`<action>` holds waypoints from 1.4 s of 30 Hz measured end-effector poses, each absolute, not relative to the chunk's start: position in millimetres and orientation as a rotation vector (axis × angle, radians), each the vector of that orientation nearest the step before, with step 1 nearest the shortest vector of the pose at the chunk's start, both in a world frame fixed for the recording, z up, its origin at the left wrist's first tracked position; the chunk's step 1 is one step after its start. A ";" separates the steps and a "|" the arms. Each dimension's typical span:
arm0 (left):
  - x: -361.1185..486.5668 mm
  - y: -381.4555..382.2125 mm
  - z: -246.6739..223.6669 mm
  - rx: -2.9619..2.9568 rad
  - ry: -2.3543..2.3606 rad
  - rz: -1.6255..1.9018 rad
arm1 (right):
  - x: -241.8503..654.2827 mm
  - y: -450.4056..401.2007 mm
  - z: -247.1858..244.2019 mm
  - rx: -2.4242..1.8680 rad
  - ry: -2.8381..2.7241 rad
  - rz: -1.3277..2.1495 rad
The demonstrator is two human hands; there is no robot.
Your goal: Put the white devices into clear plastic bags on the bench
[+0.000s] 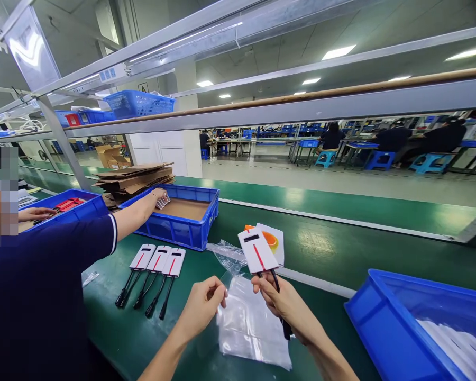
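Note:
My right hand (282,300) grips a white flat device with black cables (257,250) by the cables just below its body. The device stands tilted up and has a black window and a red stripe. My left hand (205,302) is closed in a pinch beside a stack of clear plastic bags (250,323); whether a bag edge is between its fingertips, I cannot make out. Behind the held device lies a printed card with an orange picture (276,241). Several similar white devices (157,259) lie in a row on the left, cables toward me.
A co-worker's arm (135,216) reaches over a blue crate (200,228) at the left, holding a small clear item. At the right stands another blue crate (384,317) with white pieces inside. Flattened cardboard (137,177) is piled behind. An overhead shelf (262,114) spans the green bench (174,344).

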State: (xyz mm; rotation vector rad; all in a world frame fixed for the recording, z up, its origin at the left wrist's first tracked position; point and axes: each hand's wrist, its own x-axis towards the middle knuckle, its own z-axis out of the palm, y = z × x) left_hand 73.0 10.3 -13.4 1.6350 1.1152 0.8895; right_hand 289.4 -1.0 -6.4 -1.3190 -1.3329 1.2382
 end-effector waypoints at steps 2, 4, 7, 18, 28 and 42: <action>72.3 4.9 -9.8 1.689 1.172 0.909 | 284.7 -6.3 -3.9 -1.323 -1.400 1.250; 71.2 0.7 -10.2 1.726 1.198 0.921 | 280.7 -11.3 -1.0 -1.315 -1.466 1.227; 68.9 -5.9 -15.6 1.786 1.247 0.911 | 276.6 -16.3 0.2 -1.311 -1.520 1.158; 94.1 -25.3 0.6 1.749 1.277 1.066 | 259.5 -24.5 -11.0 -1.322 -1.500 1.087; 81.3 -31.9 6.7 1.735 1.192 1.027 | 272.8 -17.0 -4.9 -1.304 -1.390 1.159; 72.5 -20.1 -4.2 1.560 1.111 0.973 | 274.4 -21.9 2.9 -1.262 -1.498 1.295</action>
